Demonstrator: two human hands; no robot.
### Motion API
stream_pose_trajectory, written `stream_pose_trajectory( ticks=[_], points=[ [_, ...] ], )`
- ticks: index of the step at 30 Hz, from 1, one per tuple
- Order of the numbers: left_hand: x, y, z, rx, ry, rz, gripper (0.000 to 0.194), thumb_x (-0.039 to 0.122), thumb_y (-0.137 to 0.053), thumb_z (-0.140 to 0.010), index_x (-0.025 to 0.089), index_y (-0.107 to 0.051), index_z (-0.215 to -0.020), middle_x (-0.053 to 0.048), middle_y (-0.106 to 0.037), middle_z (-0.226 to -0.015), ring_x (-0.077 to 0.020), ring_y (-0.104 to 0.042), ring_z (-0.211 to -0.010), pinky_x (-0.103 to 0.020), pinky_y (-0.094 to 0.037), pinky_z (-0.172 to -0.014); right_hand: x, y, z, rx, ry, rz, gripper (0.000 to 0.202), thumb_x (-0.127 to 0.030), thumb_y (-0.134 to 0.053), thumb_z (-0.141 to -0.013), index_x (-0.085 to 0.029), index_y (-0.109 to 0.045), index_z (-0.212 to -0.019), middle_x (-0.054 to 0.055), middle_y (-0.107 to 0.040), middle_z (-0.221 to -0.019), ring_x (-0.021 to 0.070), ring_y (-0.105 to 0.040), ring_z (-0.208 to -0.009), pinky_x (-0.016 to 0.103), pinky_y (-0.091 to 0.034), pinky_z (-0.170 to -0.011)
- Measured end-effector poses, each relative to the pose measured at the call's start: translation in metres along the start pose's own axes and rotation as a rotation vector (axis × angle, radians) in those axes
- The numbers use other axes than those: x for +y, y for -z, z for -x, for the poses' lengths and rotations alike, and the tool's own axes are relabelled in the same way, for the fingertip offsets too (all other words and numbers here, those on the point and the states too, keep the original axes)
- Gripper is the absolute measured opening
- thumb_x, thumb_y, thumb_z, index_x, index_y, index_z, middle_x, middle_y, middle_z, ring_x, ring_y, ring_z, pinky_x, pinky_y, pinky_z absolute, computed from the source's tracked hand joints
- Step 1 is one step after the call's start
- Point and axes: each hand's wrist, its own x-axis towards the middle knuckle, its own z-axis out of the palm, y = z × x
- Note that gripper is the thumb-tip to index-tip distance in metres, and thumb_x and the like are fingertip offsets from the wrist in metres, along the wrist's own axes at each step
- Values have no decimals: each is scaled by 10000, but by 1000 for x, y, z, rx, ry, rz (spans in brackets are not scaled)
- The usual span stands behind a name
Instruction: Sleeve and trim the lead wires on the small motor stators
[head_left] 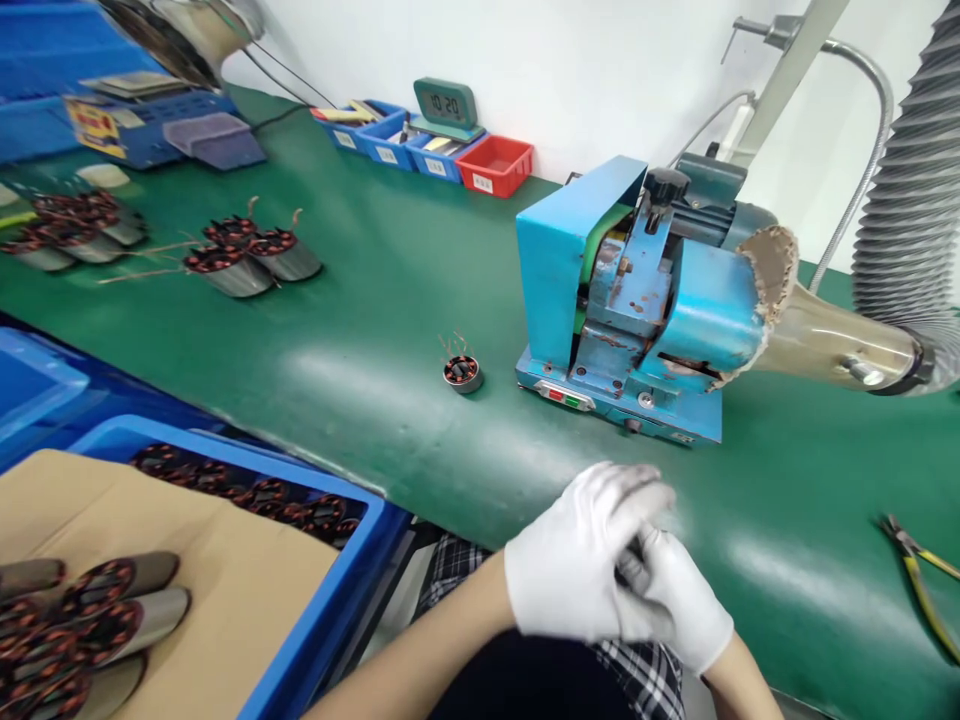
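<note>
My left hand point(589, 560) and my right hand point(681, 598), both in white gloves with grey-stained fingertips, are pressed together over my lap at the bench's front edge. The left fingers curl over the right ones. Whatever may be between them is hidden. A small wire-wound stator point(462, 373) with thin leads sticking up stands by itself on the green bench, ahead and to the left of my hands. Just beyond my hands is a blue belt grinding machine point(630, 300) with red and green buttons; neither hand touches it.
Stacked stators point(236, 270) stand at the back left. A blue crate point(247, 455) with cardboard and more stators is at the lower left. Pliers point(911, 550) lie to the right. A red bin point(495, 165) and digital clock point(445, 103) line the wall; a grey hose point(907, 190) hangs right.
</note>
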Motion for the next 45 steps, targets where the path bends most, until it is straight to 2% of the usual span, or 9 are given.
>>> stream_pose_trajectory(
  ticks=[5, 9, 20, 24, 27, 31, 35, 41, 45],
  points=[
    [-27, -9, -1, -243, 154, -54, 572, 252, -645, -736, 136, -369, -1224, -136, -506, -1216, -249, -503, -1089, -385, -413, -941, 10, -9, 9, 25, -126, -11, 375, -225, -379, -823, -135, -520, -1158, 99, -690, -778, 217, -659, -677, 310, -520, -620],
    [-26, -11, 4, -231, 205, -92, 333, 119, -533, -784, 178, -441, -1099, -69, -548, -1105, -211, -513, -1016, -366, -420, -895, 12, -17, 16, 191, -254, 53, 341, -339, -329, -852, -165, -608, -945, 95, -669, -679, 240, -632, -595, 345, -491, -563],
    [-20, -22, 3, -241, 201, -308, 80, 172, -454, -823, 174, -494, -892, -58, -547, -1005, -221, -485, -897, -392, -407, -818, 3, 3, 11, 153, -563, -891, 335, -474, -590, -756, -162, -548, -639, -31, -517, -466, 85, -431, -393, 196, -345, -390],
    [-18, -26, 3, -226, 223, -317, 69, 157, -446, -826, 187, -501, -854, -39, -554, -974, -213, -475, -877, -384, -404, -789, 15, 13, 11, 358, -611, -1067, 314, -462, -652, -706, -159, -568, -690, -40, -516, -430, 76, -409, -341, 179, -287, -333],
    [-16, -27, 4, -208, 232, -321, 84, 131, -456, -806, 188, -501, -847, -30, -556, -962, -207, -473, -871, -382, -402, -782, 22, 15, 16, 469, -579, -999, 284, -422, -675, -696, -165, -602, -794, -14, -599, -541, 100, -504, -431, 196, -393, -407],
    [-13, -28, 5, -200, 243, -348, 122, 117, -459, -800, 182, -512, -888, -44, -547, -1006, -219, -474, -911, -391, -401, -807, 14, 1, 20, 292, -460, -635, 253, -390, -638, -717, -189, -637, -871, 65, -692, -809, 194, -636, -709, 293, -506, -659],
    [-12, -29, 6, -189, 256, -356, 119, 96, -470, -768, 180, -514, -839, -43, -548, -1017, -212, -478, -893, -382, -405, -794, 5, -13, 21, 406, -436, -325, 213, -393, -525, -788, -213, -638, -774, 64, -698, -760, 207, -638, -665, 315, -494, -652],
    [-14, -32, 8, -190, 245, -341, 163, 82, -478, -744, 203, -518, -846, -22, -547, -993, -203, -465, -910, -370, -393, -795, 19, 1, 33, 843, -659, -498, 265, -394, -643, -713, -158, -636, -833, 92, -702, -776, 201, -662, -682, 293, -541, -645],
    [-15, -35, 10, -108, 222, -344, 149, 71, -460, -771, 195, -518, -831, -26, -556, -987, -199, -463, -904, -357, -395, -772, 25, 6, 37, 672, -605, -668, 257, -387, -676, -672, -171, -640, -807, 75, -707, -798, 199, -665, -708, 301, -550, -679]
  ],
)
